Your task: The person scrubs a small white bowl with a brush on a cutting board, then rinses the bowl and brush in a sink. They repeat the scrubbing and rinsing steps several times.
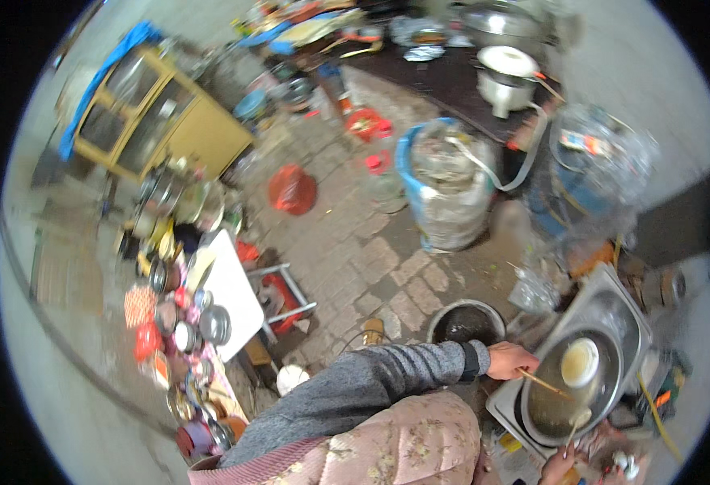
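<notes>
My left hand (509,361), in a grey sleeve with a dark wristband, grips a thin wooden stick (546,385) like a chopstick. The stick slants over a metal basin (614,394) of cloudy brownish water. The basin sits in a stainless steel sink (625,297). A white bowl (580,362) with yellowish liquid or residue lies inside the basin. At the lower right, my right hand (558,464) is closed round the handle of a light-coloured spoon (582,417), whose head is at the basin's near side. Part of that hand is cut off by the frame.
A dark-filled metal pot (467,321) stands on the brick floor (385,260) left of the sink. Beyond it are a white sack (458,212), a red bag (292,189) and plastic bottles (385,176). A white table (234,297) with several pots beside it stands at left.
</notes>
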Demonstrator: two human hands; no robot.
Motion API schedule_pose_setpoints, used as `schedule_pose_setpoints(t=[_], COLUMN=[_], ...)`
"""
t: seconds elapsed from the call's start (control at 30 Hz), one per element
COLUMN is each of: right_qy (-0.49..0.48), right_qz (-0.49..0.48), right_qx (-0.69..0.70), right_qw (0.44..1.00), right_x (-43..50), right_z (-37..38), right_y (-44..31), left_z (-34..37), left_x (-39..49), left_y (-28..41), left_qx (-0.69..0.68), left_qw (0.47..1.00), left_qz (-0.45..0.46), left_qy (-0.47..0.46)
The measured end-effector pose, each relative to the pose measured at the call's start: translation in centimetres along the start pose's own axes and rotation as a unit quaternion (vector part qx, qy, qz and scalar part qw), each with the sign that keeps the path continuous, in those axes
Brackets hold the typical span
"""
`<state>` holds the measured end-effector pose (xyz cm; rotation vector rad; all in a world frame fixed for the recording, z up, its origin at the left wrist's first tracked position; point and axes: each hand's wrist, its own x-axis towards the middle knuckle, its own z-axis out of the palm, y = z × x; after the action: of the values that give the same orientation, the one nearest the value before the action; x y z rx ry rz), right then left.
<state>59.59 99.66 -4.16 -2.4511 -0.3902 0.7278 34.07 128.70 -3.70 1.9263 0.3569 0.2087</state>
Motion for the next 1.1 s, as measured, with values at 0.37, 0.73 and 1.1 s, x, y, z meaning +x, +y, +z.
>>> schedule_pose_setpoints(t=[0.37, 0.73, 1.1], right_qy=[-0.222, -0.338, -0.330], right_qz=[-0.103, -0.147, -0.174], right_qx=[-0.036, -0.172, -0.222], right_qw=[0.969, 0.914, 0.901], right_x=[-16.8, -25.8, -28.1], right_z=[25.6, 41.1, 52.9], right_y=[-16.1, -26.3, -32.0], left_z=[-19.8, -6.2, -12.7], left_x=[-47.2, -84.2, -97.1], left_y=[-17.1, -20.3, -28.5], left_qx=[-0.183, -0.027, 0.070], left_qw=[0.723, 0.189, 0.048], left_qz=[-0.131, -0.349, -0.471], left_qy=[0.653, 0.917, 0.878])
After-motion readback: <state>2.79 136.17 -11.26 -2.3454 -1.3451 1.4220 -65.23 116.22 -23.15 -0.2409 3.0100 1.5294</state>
